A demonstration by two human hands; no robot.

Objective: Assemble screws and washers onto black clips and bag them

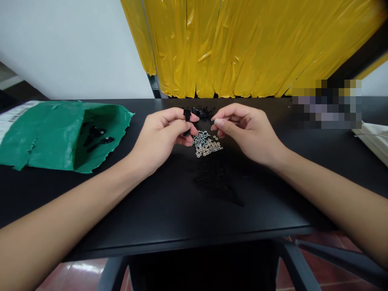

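Observation:
Between the fingers of my left hand (160, 135) is a small black plastic part (187, 115), partly covered by the fingertips. My right hand (247, 131) is just to the right, thumb and index finger pinched together; whatever they hold, if anything, is too small to make out. Under and between both hands lies a pile of small silver screws (202, 139). Silver nuts or washers (209, 150) are heaped at its near side. Behind the hands is a heap of small black parts (203, 112).
A torn green plastic bag (51, 137) lies open at the left, with black parts (98, 135) inside. The black table (182, 214) ends at a front edge close to me. Yellow plastic strips (242, 48) hang behind it. A white object (374, 139) sits at the right edge.

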